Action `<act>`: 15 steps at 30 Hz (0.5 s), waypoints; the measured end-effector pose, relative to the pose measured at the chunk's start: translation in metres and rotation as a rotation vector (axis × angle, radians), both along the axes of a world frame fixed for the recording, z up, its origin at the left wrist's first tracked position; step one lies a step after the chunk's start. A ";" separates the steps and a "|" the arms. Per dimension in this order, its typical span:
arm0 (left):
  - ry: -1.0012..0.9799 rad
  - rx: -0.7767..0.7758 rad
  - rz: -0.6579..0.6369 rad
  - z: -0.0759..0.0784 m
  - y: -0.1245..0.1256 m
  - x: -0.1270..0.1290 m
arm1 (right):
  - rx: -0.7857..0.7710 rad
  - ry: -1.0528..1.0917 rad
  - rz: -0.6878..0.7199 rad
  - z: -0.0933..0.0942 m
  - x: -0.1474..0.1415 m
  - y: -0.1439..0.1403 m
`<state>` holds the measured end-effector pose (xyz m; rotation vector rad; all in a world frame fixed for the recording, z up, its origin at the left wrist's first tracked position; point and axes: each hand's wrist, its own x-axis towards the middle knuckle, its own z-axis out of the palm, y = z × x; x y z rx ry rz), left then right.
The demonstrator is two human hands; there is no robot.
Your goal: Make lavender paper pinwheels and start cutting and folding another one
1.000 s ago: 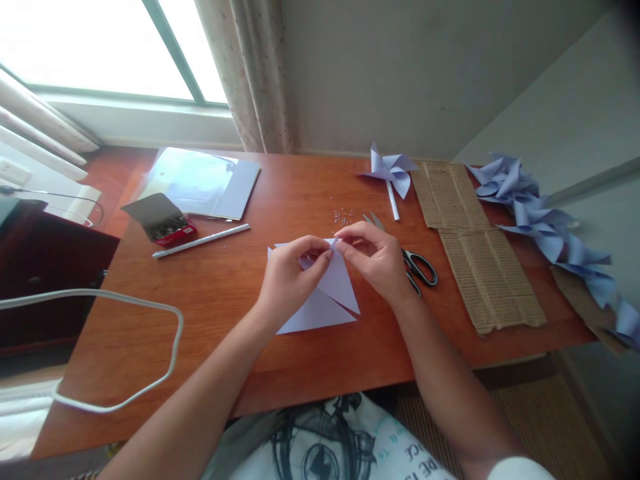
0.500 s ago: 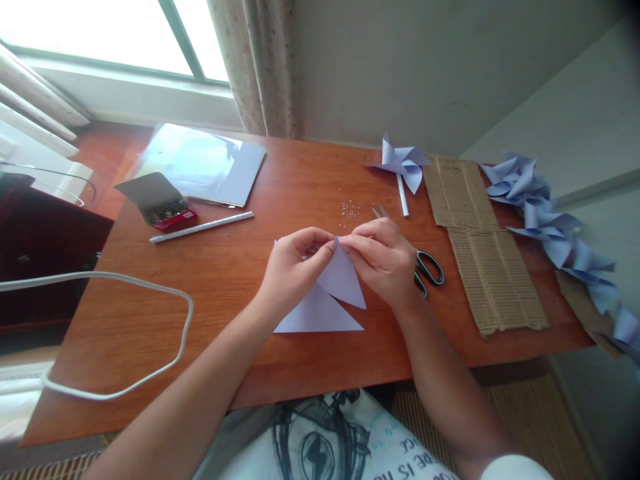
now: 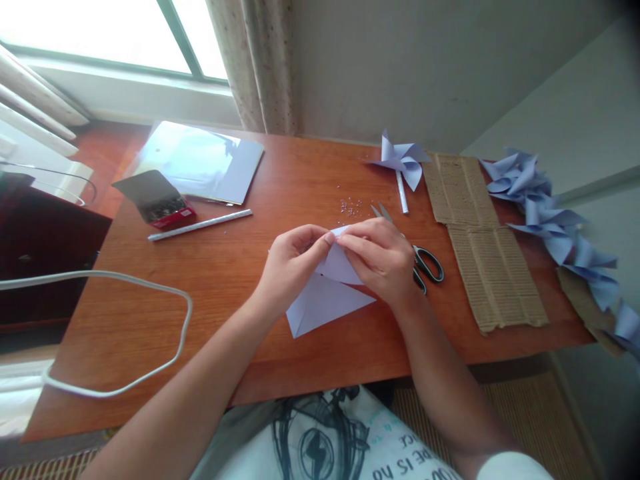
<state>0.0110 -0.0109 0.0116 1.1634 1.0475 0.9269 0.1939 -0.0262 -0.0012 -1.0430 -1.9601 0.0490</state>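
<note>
A pale lilac paper sheet (image 3: pixel 320 303), cut into triangular flaps, lies on the brown wooden table (image 3: pixel 225 287) in front of me. My left hand (image 3: pixel 293 267) pinches a folded flap near the sheet's top. Facing it, my right hand (image 3: pixel 383 260) pinches the same top part, fingertips almost touching the left ones. Both hands rest over the sheet and hide its upper half.
Black-handled scissors (image 3: pixel 423 263) lie just right of my right hand. Small beads (image 3: pixel 350 207), a finished paper pinwheel (image 3: pixel 400 163), corrugated cardboard (image 3: pixel 480 240) and more pinwheels (image 3: pixel 550 220) are at the right. A white stick (image 3: pixel 200 225), pin box (image 3: pixel 160 203), paper pad (image 3: pixel 200 163) and white cable (image 3: pixel 100 333) are left.
The sheet has turned anticlockwise under my hands; its lower corner now points to the lower left. Both hands have stayed pinched together at the top of the paper.
</note>
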 end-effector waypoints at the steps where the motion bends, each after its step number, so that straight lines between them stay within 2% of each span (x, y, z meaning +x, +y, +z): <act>1: -0.010 -0.005 0.003 0.000 0.000 0.000 | 0.002 0.001 0.003 0.000 0.000 0.000; 5: -0.043 -0.005 0.017 0.000 -0.001 0.000 | -0.014 0.050 0.005 0.003 -0.003 -0.001; 8: -0.021 0.018 0.009 -0.001 -0.001 0.000 | -0.094 0.152 0.006 0.007 -0.006 -0.002; 12: 0.045 0.067 0.005 -0.005 -0.001 -0.001 | -0.318 0.353 -0.056 0.011 -0.008 -0.004; 15: 0.066 0.101 0.001 -0.007 -0.001 -0.002 | -0.537 0.491 -0.044 0.010 -0.008 -0.004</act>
